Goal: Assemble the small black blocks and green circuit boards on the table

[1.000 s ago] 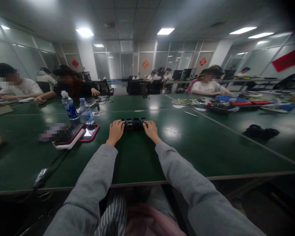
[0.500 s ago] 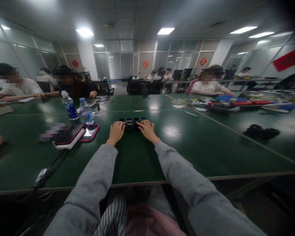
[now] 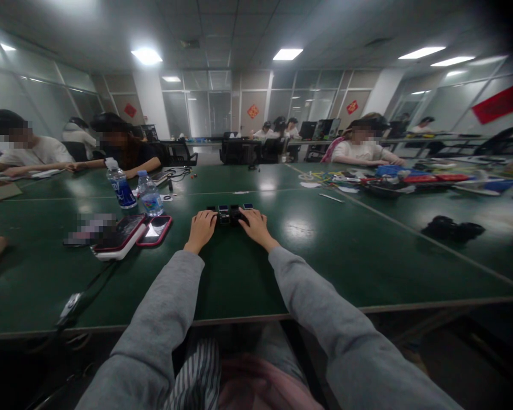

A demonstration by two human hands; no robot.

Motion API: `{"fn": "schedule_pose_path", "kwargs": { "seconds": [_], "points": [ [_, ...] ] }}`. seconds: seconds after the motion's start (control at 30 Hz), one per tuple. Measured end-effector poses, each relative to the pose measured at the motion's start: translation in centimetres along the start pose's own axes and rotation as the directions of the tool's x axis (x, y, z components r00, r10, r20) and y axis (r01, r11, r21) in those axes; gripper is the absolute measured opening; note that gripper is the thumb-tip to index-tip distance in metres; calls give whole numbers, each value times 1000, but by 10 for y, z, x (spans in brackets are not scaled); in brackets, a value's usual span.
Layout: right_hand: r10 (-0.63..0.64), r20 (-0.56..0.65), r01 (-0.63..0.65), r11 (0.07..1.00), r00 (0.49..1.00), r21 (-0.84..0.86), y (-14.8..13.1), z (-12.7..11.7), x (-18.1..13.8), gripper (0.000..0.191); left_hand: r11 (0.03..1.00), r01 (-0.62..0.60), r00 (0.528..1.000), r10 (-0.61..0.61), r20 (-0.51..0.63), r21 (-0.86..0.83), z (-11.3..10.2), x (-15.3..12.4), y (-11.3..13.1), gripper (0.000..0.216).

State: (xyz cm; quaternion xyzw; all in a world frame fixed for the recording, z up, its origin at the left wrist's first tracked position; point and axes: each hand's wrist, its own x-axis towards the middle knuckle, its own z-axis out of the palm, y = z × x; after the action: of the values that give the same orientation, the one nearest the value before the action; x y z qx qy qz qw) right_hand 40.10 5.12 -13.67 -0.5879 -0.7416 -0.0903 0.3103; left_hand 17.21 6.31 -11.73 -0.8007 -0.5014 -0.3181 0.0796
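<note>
A row of several small dark box-shaped devices [image 3: 224, 215] lies on the green table in front of me, some with bluish screen-like tops; their exact kind is too small to make out. My left hand [image 3: 202, 226] is at the row's left end, its fingers curled over the leftmost dark device [image 3: 211, 209]. At the right side, my right hand [image 3: 254, 223] has its fingers bent round another dark device [image 3: 235, 214], with the thumb side toward the row. One more device [image 3: 248, 206] shows just behind the right fingers. My fingers partly cover the devices.
Left of my hands are a phone [image 3: 154, 231], another phone on a white block [image 3: 123, 232] with a cable, and two bottles [image 3: 122, 185]. A black object [image 3: 453, 229] lies to the right. Beyond are a pen [image 3: 331, 198] and a cluttered pile [image 3: 389, 185]. Other people sit around.
The device under my right fingers has shifted slightly left, closer to its neighbour. My left hand has hardly moved. Across the table, a person's hand has drawn back.
</note>
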Motion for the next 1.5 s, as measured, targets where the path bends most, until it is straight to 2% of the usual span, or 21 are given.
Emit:
{"fn": "schedule_pose_path", "kwargs": {
  "seconds": [0.1, 0.17, 0.23, 0.37, 0.53, 0.9, 1.0, 1.07, 1.13, 1.2, 1.3, 1.37, 1.43, 1.5],
  "points": [
    [99, -103, -100, 995, 990, -11, 3, -1, 1, 46, 1000, 25, 999, -25, -28, 16, -2, 1, -1, 38],
    [174, -125, -176, 984, 977, -6, 8, 0, 2, 44, 998, 50, 998, -49, -50, 22, -3, 1, -3, 38],
    [220, -80, -220, 975, 972, 6, 12, 1, 2, 43, 997, 78, 995, -76, -62, 27, -2, 2, -5, 39],
    [233, 58, -236, 971, 971, 37, 15, 4, 1, 42, 991, 127, 990, -123, -62, 48, 1, 1, -10, 38],
    [297, 38, -298, 954, 954, 21, 13, 3, 1, 34, 985, 154, 987, -150, -55, 77, 3, 0, -10, 36],
    [353, -15, -353, 935, 935, -11, 8, -4, -3, 20, 984, 158, 987, -157, -20, 83, 2, 0, -12, 36],
    [299, 4, -299, 954, 954, 1, 8, -13, -9, 24, 983, 168, 986, -166, -28, 75, 3, 0, -14, 36],
    [227, 36, -228, 973, 973, 38, 15, -25, -19, 34, 981, 179, 984, -177, -31, 73, 3, -1, -14, 37],
    [149, 76, -155, 985, 986, 80, 28, -41, -37, 46, 981, 185, 983, -184, -22, 66, 4, -1, -15, 37],
    [100, 102, -110, 989, 990, 103, 52, -61, -63, 50, 981, 186, 983, -186, -6, 54, 3, -1, -15, 38],
    [89, 78, -97, 990, 993, 105, 111, -97, -119, 45, 980, 187, 982, -188, 3, 59, 2, -1, -15, 38],
    [148, 16, -149, 986, 989, 74, 164, -128, -162, 50, 980, 186, 983, -186, -4, 73, 1, -2, -14, 38],
    [258, -61, -258, 966, 964, 14, 217, -162, -202, 52, 980, 182, 983, -182, -3, 75, 0, -2, -13, 38],
    [353, -243, -376, 925, 904, -54, 256, -196, -233, 52, 981, 180, 984, -181, 6, 71, -1, -3, -12, 39]
  ]
}}
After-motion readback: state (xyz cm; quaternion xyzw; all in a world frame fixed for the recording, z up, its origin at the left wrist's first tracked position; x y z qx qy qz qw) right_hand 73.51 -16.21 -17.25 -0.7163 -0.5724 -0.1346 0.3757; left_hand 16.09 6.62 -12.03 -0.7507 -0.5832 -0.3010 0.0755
